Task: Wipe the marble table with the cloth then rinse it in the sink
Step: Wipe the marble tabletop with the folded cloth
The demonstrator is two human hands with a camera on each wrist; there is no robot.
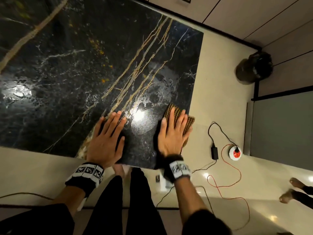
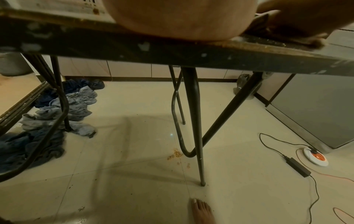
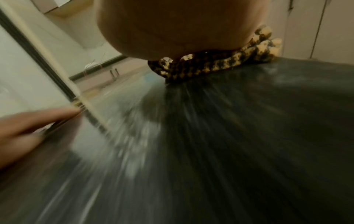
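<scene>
Cloth [image 1: 176,116], woven checked, probably folded, pressed under flat right hand [image 1: 172,133]; left hand [image 1: 106,141] fingers spread on glossy veined marble table [image 1: 84,65]

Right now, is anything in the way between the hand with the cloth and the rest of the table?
Nothing visible blocks it. The right hand presses flat on the cloth at the marble table's right edge. Only the left hand rests on the marble nearby.

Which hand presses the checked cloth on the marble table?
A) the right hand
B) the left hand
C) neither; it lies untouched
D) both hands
A: the right hand lies flat on the cloth near the table's corner, while the left hand rests on bare marble.
</scene>
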